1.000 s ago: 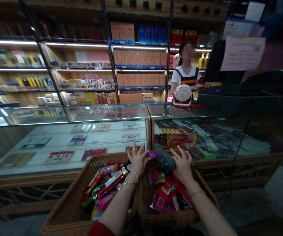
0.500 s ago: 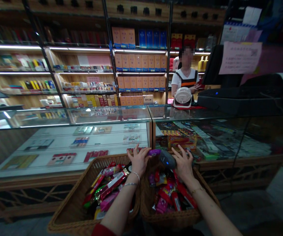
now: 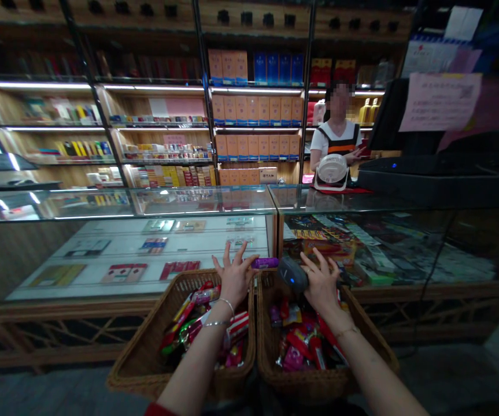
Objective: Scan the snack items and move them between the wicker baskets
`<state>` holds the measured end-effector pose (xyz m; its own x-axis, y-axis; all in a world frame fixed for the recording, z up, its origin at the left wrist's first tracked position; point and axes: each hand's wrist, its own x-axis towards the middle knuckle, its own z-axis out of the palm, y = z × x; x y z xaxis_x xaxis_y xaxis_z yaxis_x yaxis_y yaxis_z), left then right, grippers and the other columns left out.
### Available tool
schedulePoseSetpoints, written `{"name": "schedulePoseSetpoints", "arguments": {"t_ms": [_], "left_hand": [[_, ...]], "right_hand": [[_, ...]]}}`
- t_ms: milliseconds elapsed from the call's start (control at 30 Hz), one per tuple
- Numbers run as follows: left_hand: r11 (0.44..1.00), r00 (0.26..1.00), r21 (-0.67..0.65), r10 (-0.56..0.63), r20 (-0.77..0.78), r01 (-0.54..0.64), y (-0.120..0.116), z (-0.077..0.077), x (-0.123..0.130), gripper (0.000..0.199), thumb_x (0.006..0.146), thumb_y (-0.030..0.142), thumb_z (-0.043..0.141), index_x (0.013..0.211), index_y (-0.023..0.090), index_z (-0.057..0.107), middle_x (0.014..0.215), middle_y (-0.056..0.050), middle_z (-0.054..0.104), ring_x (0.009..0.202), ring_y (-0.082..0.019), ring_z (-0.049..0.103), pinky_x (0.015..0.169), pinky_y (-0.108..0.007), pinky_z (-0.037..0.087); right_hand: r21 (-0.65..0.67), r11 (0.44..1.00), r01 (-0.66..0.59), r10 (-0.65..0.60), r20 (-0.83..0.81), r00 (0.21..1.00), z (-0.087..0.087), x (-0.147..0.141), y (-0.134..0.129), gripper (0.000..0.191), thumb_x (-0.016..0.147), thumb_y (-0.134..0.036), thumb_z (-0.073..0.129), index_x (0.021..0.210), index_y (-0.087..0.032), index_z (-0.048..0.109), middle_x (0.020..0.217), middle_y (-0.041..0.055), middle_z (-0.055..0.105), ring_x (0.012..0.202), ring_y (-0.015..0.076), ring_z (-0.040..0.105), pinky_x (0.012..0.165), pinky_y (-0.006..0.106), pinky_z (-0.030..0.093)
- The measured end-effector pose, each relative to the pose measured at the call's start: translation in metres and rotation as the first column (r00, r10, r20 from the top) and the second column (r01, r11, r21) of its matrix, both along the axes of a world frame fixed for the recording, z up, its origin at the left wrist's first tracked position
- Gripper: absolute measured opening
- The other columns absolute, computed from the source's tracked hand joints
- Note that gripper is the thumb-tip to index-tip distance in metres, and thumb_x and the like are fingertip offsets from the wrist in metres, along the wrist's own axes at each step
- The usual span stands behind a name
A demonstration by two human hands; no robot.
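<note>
Between the thumb and fingers of my left hand (image 3: pixel 234 277) is a small purple packet (image 3: pixel 265 263), held over the back rim of the left wicker basket (image 3: pixel 134 353). My right hand (image 3: pixel 320 281) grips a dark handheld scanner (image 3: pixel 292 275) with a blue light, its head close to the packet's right end. Some fingers of each hand are spread. Colourful wrapped packets (image 3: pixel 197 296) lie in the left basket, partly hidden by my left forearm. Red, pink and purple packets (image 3: pixel 303 341) fill part of the right wicker basket (image 3: pixel 290 378).
Behind the baskets stands a glass display counter (image 3: pixel 206 202). A white fan (image 3: pixel 332 172) and a dark monitor (image 3: pixel 388 115) with a pink paper are on it. A person (image 3: pixel 336 136) stands behind the counter, before shelves of boxes (image 3: pixel 258 110).
My left hand has moved left and slightly up with the purple packet, uncovering striped packets in the left basket. The scanner has shifted slightly left. The background has shifted right in view.
</note>
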<state>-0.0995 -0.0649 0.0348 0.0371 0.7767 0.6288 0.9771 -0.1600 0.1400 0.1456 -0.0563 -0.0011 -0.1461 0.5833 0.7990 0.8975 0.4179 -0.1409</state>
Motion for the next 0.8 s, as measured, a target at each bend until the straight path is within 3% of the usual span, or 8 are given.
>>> {"name": "schedulePoseSetpoints", "arguments": {"t_ms": [467, 667, 800], "left_hand": [[0.951, 0.952, -0.047, 0.307, 0.017, -0.306, -0.047, -0.01, -0.108, 0.036, 0.089, 0.034, 0.056, 0.124, 0.041, 0.065, 0.157, 0.001, 0.04, 0.15, -0.039, 0.012, 0.11, -0.079, 0.01], [0.89, 0.888, -0.047, 0.455, 0.061, -0.453, -0.064, -0.017, -0.132, 0.039, 0.09, 0.037, 0.052, 0.127, 0.036, 0.064, 0.156, 0.0, 0.041, 0.15, -0.04, 0.012, 0.11, -0.079, 0.008], [0.834, 0.828, -0.067, 0.552, 0.101, -0.548, -0.067, -0.025, -0.135, 0.061, 0.088, 0.041, 0.055, 0.147, 0.028, 0.043, 0.161, -0.008, 0.031, 0.149, -0.042, 0.012, 0.108, -0.08, 0.011]], "right_hand": [[-0.121, 0.991, -0.06, 0.063, 0.024, 0.998, -0.003, -0.052, -0.005, 0.035, 0.074, -0.009, 0.052, 0.099, -0.027, 0.071, 0.135, -0.0003, 0.063, 0.14, 0.0272, 0.037, 0.11, 0.052, 0.016], [-0.093, 0.993, -0.065, 0.067, 0.016, 0.998, -0.008, -0.054, -0.004, 0.032, 0.076, -0.01, 0.052, 0.096, -0.025, 0.072, 0.133, 0.0003, 0.065, 0.138, 0.0283, 0.039, 0.109, 0.052, 0.016], [-0.072, 0.995, -0.069, 0.07, 0.018, 0.997, -0.012, -0.054, -0.002, 0.033, 0.076, -0.01, 0.052, 0.096, -0.025, 0.072, 0.131, 0.0012, 0.066, 0.137, 0.0285, 0.04, 0.109, 0.051, 0.016]]}}
